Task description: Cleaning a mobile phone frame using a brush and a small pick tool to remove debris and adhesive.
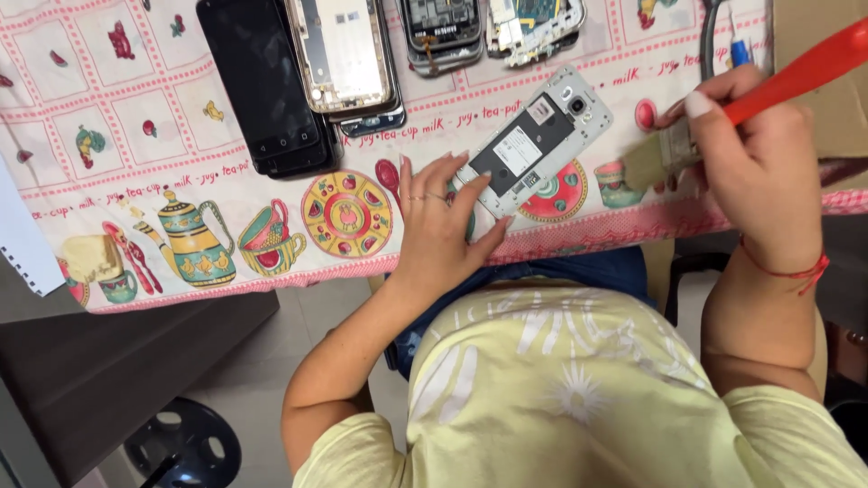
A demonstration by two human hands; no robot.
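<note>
An opened silver phone [535,140] lies back-up and diagonal on the patterned tablecloth [163,136], its inner parts and camera showing. My left hand [443,221] rests flat on the cloth and holds the phone's lower end with its fingertips. My right hand [755,167] grips a paintbrush with a red-orange handle [805,68]. The pale bristles [644,163] point left, close to the phone's right side but apart from it.
A black phone [267,86] lies at the top left. Beside it are a stack of open phone frames [348,54] and several stripped phone bodies [493,27] along the far edge. A cardboard box [805,23] sits at the top right. White paper [23,235] is at the left.
</note>
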